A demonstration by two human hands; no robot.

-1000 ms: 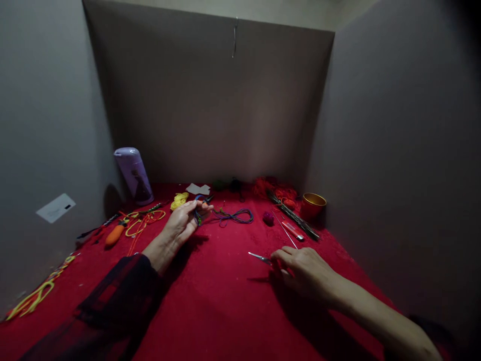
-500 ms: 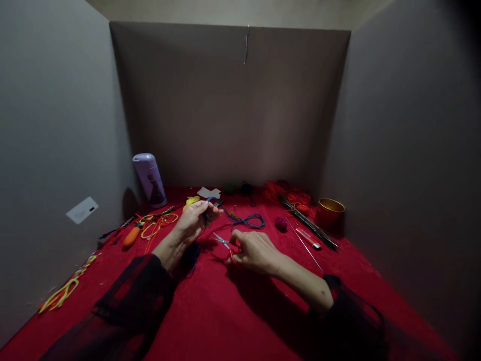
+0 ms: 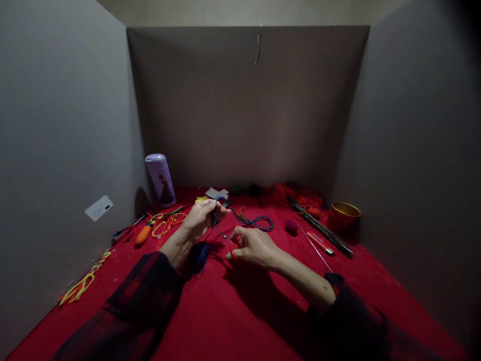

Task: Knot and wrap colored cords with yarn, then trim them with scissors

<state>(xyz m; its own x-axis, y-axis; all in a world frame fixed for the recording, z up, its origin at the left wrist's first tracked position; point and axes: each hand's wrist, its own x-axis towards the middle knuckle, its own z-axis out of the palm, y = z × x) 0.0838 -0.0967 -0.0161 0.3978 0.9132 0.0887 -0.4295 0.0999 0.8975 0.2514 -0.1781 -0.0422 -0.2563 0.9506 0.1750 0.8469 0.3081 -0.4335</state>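
My left hand [image 3: 201, 220] is closed, pinching a dark blue cord [image 3: 217, 215] just above the red cloth. A dark blue tassel or bundle [image 3: 198, 253] hangs below that wrist. My right hand [image 3: 255, 246] is closed round small red-handled scissors [image 3: 226, 237], their metal blades pointing left toward the cord near my left fingers. Loose loops of blue and purple cord [image 3: 259, 221] lie just behind both hands.
A lilac flask [image 3: 161, 179] stands at the back left. Yellow and orange cords [image 3: 168, 223], an orange tool [image 3: 143, 234] and yellow cord [image 3: 80, 288] lie left. Right: magenta ball [image 3: 290, 226], thin rods [image 3: 323, 230], gold-lined cup [image 3: 342, 214], red yarn [image 3: 291, 193]. Grey panels [image 3: 244, 105] wall the table.
My right hand picked up the scissors from the right side of the cloth and carried them left, up to the cord in my left hand. The view shifted slightly.
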